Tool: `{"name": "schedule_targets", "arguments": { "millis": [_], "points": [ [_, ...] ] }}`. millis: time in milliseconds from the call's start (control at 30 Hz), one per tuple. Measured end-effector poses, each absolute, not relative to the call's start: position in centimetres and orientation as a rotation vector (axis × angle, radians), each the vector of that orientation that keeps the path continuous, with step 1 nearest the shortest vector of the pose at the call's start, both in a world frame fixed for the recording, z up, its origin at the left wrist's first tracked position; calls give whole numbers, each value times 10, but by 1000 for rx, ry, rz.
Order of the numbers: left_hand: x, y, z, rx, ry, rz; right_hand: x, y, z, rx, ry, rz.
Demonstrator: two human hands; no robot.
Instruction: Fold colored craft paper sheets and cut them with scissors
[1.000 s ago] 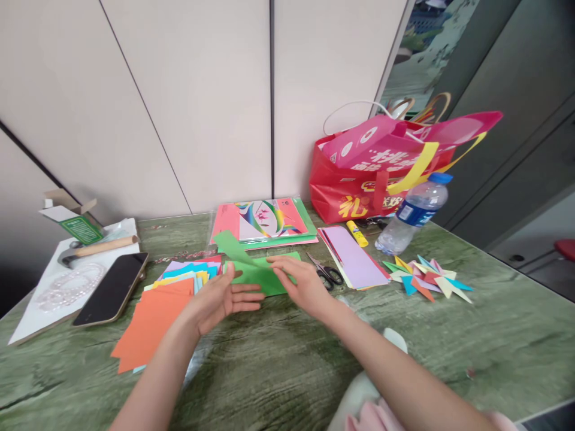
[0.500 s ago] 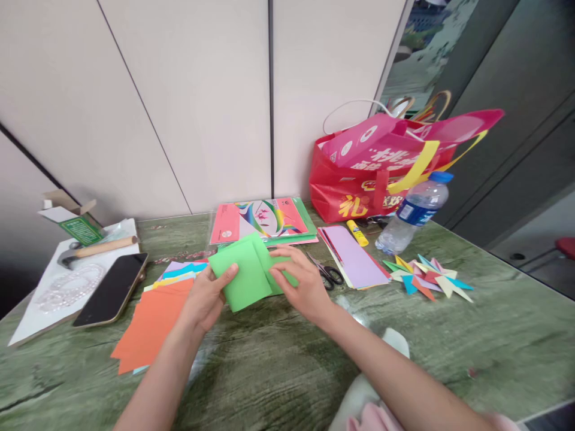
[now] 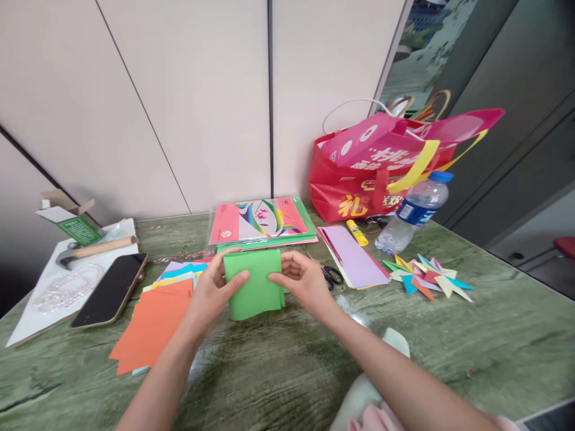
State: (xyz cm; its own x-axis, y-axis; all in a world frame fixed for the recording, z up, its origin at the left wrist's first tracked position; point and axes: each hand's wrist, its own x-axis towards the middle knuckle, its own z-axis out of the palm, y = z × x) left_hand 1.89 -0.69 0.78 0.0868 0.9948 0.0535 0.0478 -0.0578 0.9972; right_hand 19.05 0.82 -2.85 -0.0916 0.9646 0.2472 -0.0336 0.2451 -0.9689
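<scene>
A folded sheet of green paper (image 3: 254, 287) is held upright between both hands, above the table. My left hand (image 3: 215, 287) is closed on its left edge, thumb on the near face and fingers behind. On the right edge, my right hand (image 3: 305, 284) pinches it with the thumb in front. A second layer peeks out at the lower right. Left of my left hand lies a fanned stack of coloured paper (image 3: 155, 320), orange on top. Scissors (image 3: 331, 275) with dark handles rest just beyond my right hand, partly covered by it.
Behind the hands lies a pack of coloured paper (image 3: 263, 218). To the right are purple paper strips (image 3: 359, 263), a yellow glue stick (image 3: 357, 233), a water bottle (image 3: 413, 212), folded paper stars (image 3: 429, 275) and a red bag (image 3: 345, 185). Leftward sit a phone (image 3: 110, 290) and a hammer (image 3: 99, 246).
The green paper has turned from a tilt to nearly upright and sits slightly lower, its flaps closer together. My right hand has moved from the loose flap to grip the right edge.
</scene>
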Motion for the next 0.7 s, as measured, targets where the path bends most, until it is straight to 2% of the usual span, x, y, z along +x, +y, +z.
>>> {"name": "schedule_targets", "arguments": {
  "millis": [700],
  "points": [
    [7, -4, 7, 1565, 1415, 1350, 190, 9, -30, -926, -1377, 1205]
  ]
}}
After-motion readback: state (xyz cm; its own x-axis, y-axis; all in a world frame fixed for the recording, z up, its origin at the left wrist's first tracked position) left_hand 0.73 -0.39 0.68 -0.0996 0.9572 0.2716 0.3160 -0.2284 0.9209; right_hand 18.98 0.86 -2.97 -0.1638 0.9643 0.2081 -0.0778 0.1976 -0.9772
